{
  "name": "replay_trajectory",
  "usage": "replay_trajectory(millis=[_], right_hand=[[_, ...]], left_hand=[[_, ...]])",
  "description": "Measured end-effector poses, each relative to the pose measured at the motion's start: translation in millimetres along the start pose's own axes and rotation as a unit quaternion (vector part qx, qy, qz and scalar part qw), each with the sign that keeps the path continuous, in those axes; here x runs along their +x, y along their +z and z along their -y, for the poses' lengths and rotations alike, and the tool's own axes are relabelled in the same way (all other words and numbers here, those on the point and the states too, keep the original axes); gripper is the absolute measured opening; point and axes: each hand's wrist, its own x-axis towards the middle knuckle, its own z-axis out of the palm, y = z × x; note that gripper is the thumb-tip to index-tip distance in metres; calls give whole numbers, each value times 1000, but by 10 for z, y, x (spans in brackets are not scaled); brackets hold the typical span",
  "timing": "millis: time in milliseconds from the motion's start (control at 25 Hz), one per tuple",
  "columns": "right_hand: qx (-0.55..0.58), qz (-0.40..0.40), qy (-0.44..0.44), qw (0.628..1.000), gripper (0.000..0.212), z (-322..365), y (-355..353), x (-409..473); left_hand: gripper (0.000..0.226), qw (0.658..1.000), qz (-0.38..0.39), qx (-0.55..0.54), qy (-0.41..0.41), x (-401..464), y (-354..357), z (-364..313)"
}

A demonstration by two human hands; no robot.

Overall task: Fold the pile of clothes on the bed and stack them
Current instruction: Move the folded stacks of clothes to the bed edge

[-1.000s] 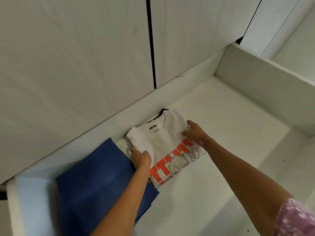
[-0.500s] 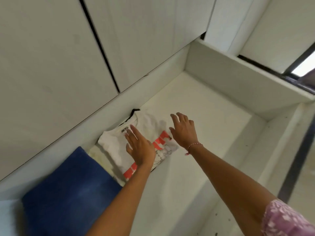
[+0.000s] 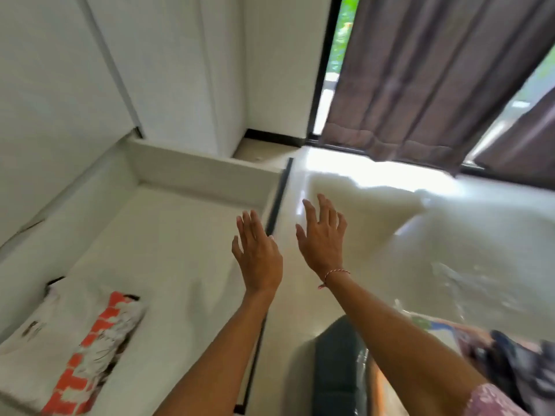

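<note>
A folded white T-shirt with an orange print [image 3: 69,340] lies in the white drawer [image 3: 210,178] at the lower left. My left hand [image 3: 259,256] hovers in the air over the drawer's right edge, fingers spread and empty. My right hand [image 3: 322,235] is raised beside it over the floor, fingers also spread and holding nothing. A thin bracelet circles its wrist. Both hands are well away from the T-shirt. At the lower right, blurred dark and patterned clothes [image 3: 510,358] lie in a heap.
White cupboard doors [image 3: 75,70] stand behind the drawer. A shiny pale floor [image 3: 420,235] stretches to brown curtains [image 3: 435,70] at a window. A dark grey object [image 3: 336,364] sits near my right forearm.
Both hands let go of the T-shirt, lifted off it and swung right with fingers spread. The view turned right, from the drawer toward the floor and curtains; the blue garment left the frame.
</note>
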Motion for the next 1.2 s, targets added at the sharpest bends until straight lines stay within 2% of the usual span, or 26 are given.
replay_trajectory(millis=[120, 240, 400, 560, 640, 720, 800, 880, 920, 1000, 1080, 1200], right_hand=[[-37, -11, 71, 997, 52, -881, -371, -374], [-97, -20, 155, 983, 49, -1881, -700, -1007], [-160, 5, 240, 958, 50, -2999, -1094, -2042], [-155, 28, 327, 932, 70, -3940, -1418, -2922], [-151, 54, 360, 919, 84, -4369, -1564, -3279], [-99, 102, 420, 896, 94, -4791, -1614, -3588], [1, 104, 484, 869, 109, -5176, -1578, -3845], [140, 118, 549, 816, 115, -5472, -1511, -4053], [229, 123, 577, 775, 113, -5550, -1493, -4106], [397, 125, 589, 693, 102, -5621, -1432, -4161], [497, 127, 552, 658, 84, -5557, -1369, -4134], [553, 121, 561, 603, 77, -5467, -1313, -4135]], left_hand=[[63, 997, 40, -13, 66, -371, 484, -717], [63, 984, 148, -33, 94, -963, 1014, -1457], [64, 956, 232, -54, 169, -1858, 1604, -2164], [74, 919, 345, -45, 186, -2618, 2084, -2655], [90, 897, 421, -37, 128, -2931, 2341, -2703], [108, 872, 486, -57, -27, -3208, 2660, -2609], [118, 808, 522, -147, -230, -3428, 2963, -2514], [108, 735, 545, -240, -325, -3533, 3156, -2470], [105, 716, 552, -271, -329, -3564, 3239, -2460], [104, 708, 554, -302, -317, -3608, 3388, -2442], [90, 703, 552, -324, -310, -3637, 3465, -2417], [71, 699, 546, -346, -306, -3665, 3529, -2367]])
